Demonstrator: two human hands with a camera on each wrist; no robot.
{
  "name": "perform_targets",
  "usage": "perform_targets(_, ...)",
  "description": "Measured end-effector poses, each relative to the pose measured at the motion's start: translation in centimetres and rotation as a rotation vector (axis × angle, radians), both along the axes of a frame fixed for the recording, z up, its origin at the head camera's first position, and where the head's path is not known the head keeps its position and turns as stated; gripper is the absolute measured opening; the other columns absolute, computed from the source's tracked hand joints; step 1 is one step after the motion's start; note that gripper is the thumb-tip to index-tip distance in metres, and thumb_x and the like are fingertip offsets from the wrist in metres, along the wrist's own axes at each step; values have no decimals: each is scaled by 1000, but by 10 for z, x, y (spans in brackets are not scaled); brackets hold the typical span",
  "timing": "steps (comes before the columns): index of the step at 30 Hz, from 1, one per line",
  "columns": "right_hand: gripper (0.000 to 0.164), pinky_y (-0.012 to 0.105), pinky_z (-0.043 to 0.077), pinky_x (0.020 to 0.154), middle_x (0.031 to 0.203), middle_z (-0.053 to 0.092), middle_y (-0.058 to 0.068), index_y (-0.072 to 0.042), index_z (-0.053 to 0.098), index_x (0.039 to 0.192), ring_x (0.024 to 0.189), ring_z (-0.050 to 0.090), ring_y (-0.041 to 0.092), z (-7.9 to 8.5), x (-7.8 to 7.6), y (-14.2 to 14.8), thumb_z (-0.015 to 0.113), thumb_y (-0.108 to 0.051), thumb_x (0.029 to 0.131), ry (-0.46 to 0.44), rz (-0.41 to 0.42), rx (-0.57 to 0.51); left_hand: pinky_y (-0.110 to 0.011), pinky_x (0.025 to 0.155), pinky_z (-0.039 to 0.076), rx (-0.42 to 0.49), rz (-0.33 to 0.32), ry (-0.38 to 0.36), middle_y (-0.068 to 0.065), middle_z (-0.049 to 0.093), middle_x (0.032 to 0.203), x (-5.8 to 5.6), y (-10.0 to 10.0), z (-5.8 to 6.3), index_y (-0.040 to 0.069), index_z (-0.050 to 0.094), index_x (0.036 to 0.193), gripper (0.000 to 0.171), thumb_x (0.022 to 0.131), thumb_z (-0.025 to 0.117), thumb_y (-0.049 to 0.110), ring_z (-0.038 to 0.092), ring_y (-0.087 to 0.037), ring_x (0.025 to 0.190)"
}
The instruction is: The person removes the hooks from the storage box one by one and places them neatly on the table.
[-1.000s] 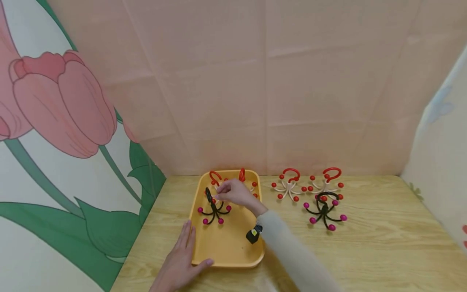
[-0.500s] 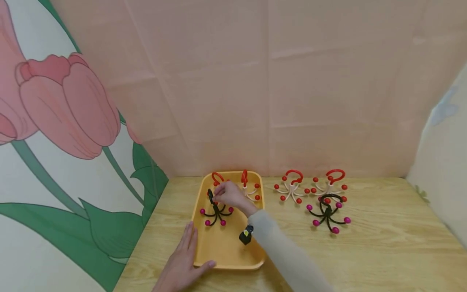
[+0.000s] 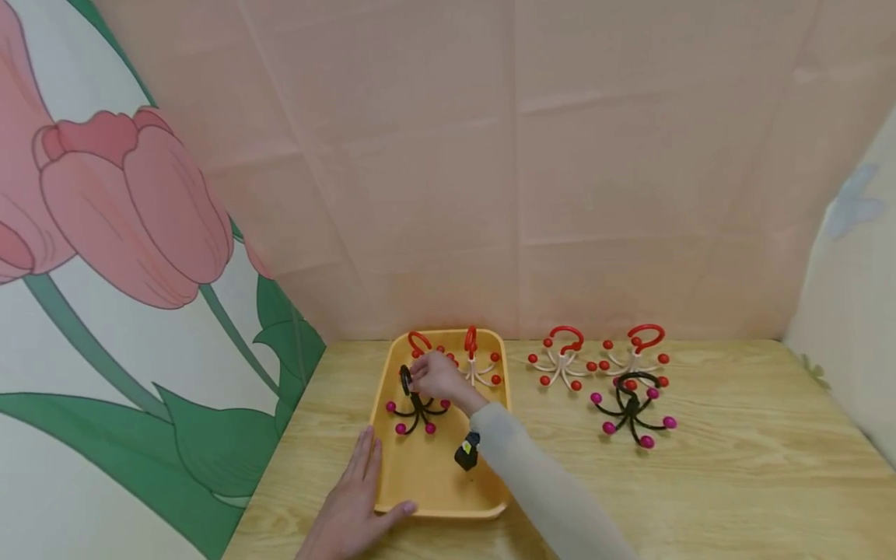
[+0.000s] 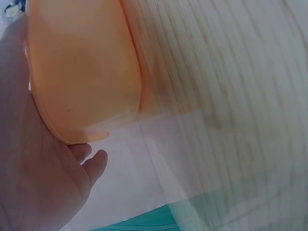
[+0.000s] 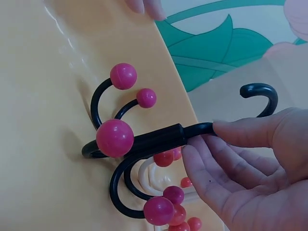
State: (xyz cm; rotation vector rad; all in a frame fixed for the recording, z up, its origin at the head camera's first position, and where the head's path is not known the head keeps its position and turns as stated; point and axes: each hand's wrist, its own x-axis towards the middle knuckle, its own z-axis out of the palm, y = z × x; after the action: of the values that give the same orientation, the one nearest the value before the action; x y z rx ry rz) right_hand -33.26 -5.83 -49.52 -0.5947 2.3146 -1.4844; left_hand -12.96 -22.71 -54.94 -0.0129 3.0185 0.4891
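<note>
My right hand (image 3: pixel 441 379) is over the yellow tray (image 3: pixel 427 482), its thumb and fingers pinching the neck of a black hook hanger (image 3: pixel 418 406). Curved arms spread from the hanger's base and end in magenta balls, as the right wrist view shows close up. Its open hook curls up beyond my thumb (image 5: pixel 236 130). The hanger stands upright in the tray's left half. My left hand (image 3: pixel 350 498) rests at the tray's near left corner, fingers straight along the side and thumb at the near rim. In the left wrist view the tray edge (image 4: pixel 53 132) lies against the palm.
Behind the black hanger, two white hangers with red hooks (image 3: pixel 471 340) stand in the tray. Right of the tray, two more red-hooked hangers (image 3: pixel 561 362) and a black one (image 3: pixel 632 408) stand on the wooden table (image 3: pixel 735 467). A pinkish cloth backdrop (image 3: pixel 448 194) rises behind.
The view has shifted slightly. My right hand stays at the black hanger's hook, its wrist swung a little left. My left hand keeps its place on the tray.
</note>
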Motion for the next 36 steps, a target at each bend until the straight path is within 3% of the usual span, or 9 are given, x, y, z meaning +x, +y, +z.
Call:
perform_targets(6, 40, 47, 66, 84, 104, 77, 16, -3, 70, 132, 86, 77, 26, 2, 1, 7, 78, -4, 92, 26, 21, -34, -56, 129, 31, -6, -13, 22, -12, -2, 180, 0, -1, 0, 5, 22, 167, 121, 86, 50, 90, 6, -33, 167)
perform_targets(11, 30, 39, 66, 81, 100, 82, 13, -1, 77, 116, 87, 78, 21, 3, 0, 12, 84, -13, 90, 61, 10, -30, -55, 129, 32, -12, -27, 50, -13, -1, 180, 0, -3, 1, 5, 22, 167, 119, 87, 51, 88, 6, -32, 167)
perform_targets(20, 26, 55, 64, 89, 96, 83, 11, 2, 78, 112, 94, 80, 38, 10, 5, 21, 83, -12, 91, -9, 33, -140, -57, 129, 32, -16, -18, 24, -13, -3, 179, 2, -1, 1, 4, 22, 167, 122, 86, 50, 90, 6, -34, 167)
perform_targets(29, 32, 49, 65, 89, 98, 83, 8, -1, 77, 116, 98, 80, 38, 37, 13, 38, 84, -20, 91, -23, 52, -146, -61, 129, 29, 9, 18, -22, -12, -3, 180, 0, 0, 0, 6, 22, 168, 127, 81, 49, 95, 5, -36, 167)
perform_targets(36, 41, 47, 65, 91, 99, 83, 9, 2, 75, 122, 95, 81, 27, 57, 17, 59, 85, -22, 90, -8, 66, -198, -60, 130, 27, 8, 46, -35, -13, -3, 179, 1, 3, 1, 5, 15, 168, 134, 78, 47, 99, 6, -35, 167)
